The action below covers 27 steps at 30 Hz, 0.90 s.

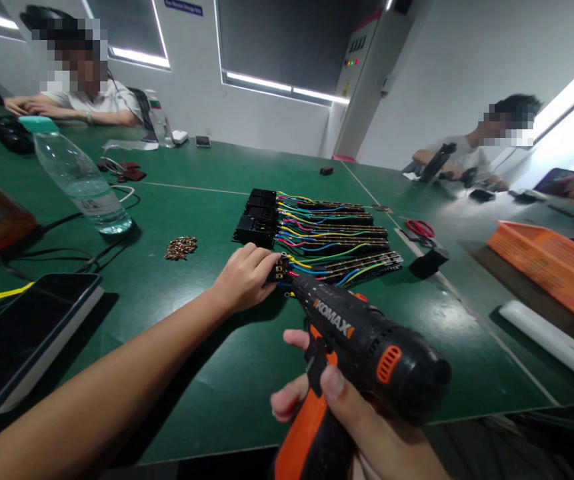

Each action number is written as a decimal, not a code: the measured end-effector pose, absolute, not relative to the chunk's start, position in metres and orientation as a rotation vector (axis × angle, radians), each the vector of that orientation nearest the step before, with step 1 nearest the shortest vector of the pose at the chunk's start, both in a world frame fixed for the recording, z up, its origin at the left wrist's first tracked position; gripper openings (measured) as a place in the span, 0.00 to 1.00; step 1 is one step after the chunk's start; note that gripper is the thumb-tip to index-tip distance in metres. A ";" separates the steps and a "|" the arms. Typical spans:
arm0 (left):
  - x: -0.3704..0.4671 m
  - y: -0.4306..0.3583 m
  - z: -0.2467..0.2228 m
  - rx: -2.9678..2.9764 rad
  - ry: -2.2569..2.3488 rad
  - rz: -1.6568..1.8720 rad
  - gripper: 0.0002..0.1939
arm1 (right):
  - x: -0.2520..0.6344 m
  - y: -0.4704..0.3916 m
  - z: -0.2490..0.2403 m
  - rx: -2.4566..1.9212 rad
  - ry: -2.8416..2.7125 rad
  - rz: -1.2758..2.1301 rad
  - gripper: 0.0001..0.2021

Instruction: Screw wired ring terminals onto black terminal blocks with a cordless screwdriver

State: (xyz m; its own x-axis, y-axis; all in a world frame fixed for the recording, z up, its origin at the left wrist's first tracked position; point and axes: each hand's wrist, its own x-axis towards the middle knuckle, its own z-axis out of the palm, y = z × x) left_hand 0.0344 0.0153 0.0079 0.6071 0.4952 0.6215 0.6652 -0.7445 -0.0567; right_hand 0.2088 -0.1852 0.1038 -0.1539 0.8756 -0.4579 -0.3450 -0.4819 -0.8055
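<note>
My right hand point(367, 420) is wrapped round the grip of a black and orange cordless drill point(361, 327). The drill points away to the left, its tip at a black terminal block point(281, 268) with brass-coloured contacts, where a small red glow shows. My left hand point(249, 275) is closed over that block and hides most of it. Coloured wires point(311, 268) run from the block to a dark slotted strip point(374, 265). Behind it lie several similar black modules point(257, 223) with wires in a row. A small heap of brass-coloured screws point(181, 248) sits left of my left hand.
A water bottle point(84, 180) and a large phone point(31, 340) stand on the left of the green table point(207, 373). To the right are red-handled scissors point(419, 229), an orange basket point(541, 267) and a white oblong object point(551, 340). Two people sit across the table.
</note>
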 end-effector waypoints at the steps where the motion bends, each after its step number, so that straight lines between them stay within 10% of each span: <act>1: 0.034 0.015 0.008 -2.552 -0.938 -0.858 0.22 | 0.210 -0.185 0.104 -1.259 -0.745 1.752 0.38; 27: 0.036 0.015 0.010 -2.577 -0.968 -0.783 0.19 | 0.267 -0.143 0.111 -1.308 -1.868 1.316 0.54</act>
